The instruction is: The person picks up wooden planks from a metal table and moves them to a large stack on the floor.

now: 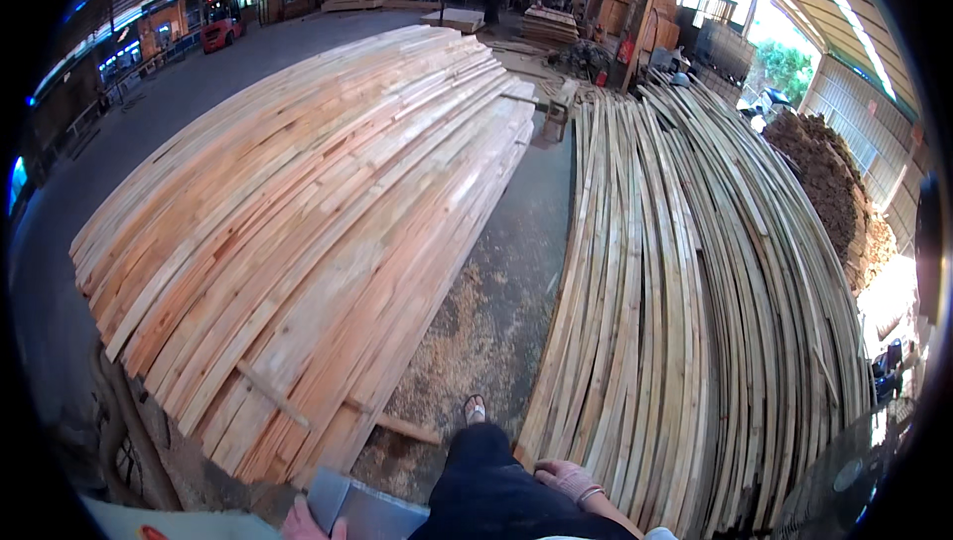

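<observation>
We're standing at the near end of a narrow aisle of concrete floor [496, 292] dusted with sawdust, and that strip is about all the walking room there is between the two piles. On our left a big stack of reddish planks [318, 202] runs away from us, its near ends ragged and stepped, with a couple of thin cross sticks [397, 428] poking out into the aisle near the floor. On our right a lower pile of pale thin strips [695, 272] fans out, its near ends coming right up against our leg. Past the reddish stack on the far left the open floor [149, 133] is wide and bare — lots of space over there. Beyond the strips on the far right sits a heap of dark bark scraps [829, 183].

Our right hand [566, 480] rests on our dark trouser leg [486, 490], just beside the ends of the pale strips, fingers curled loosely and gripping nothing that we can see, with a band on the wrist. Our left hand [308, 522] is at the bottom edge, fingers closed on the corner of a flat grey sheet [362, 512] — smooth, plain, tilted across our lap, mostly cut off by the picture's rim. One sandalled foot [475, 409] stands on the sawdust ahead.
</observation>
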A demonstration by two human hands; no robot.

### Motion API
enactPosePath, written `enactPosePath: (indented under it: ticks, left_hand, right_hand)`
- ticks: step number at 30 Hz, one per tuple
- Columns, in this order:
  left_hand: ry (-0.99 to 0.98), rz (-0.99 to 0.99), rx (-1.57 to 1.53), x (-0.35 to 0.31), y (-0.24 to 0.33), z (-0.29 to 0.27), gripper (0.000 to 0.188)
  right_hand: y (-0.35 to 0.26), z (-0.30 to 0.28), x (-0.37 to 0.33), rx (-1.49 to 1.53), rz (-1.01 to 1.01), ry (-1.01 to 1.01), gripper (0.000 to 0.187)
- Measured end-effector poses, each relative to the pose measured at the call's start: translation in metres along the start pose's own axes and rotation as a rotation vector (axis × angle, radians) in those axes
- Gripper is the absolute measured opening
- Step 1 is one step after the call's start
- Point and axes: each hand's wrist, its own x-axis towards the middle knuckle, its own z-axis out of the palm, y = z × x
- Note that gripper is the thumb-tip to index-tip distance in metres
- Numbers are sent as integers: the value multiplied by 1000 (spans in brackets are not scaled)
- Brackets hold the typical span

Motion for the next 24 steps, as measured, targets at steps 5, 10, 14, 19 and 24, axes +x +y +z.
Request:
enactPosePath:
  ticks: [5,10,14,19,24]
  left_hand:
    - [-18,-146,35,47,64,-14,77]
    - [-117,-180,37,124,168,-15,71]
    - [-299,-36,13,214,246,22,66]
    - [-649,236,-64,349,337,138,61]
    - [-930,559,-124,478,445,291,56]
  right_hand:
    - [-33,-119,128,158,-114,-169,43]
    - [-18,-209,231,285,-23,-65,40]
    - [51,-241,247,366,201,227,37]
    - [135,-294,286,134,387,142,28]
    - [149,-397,369,-27,333,34,20]
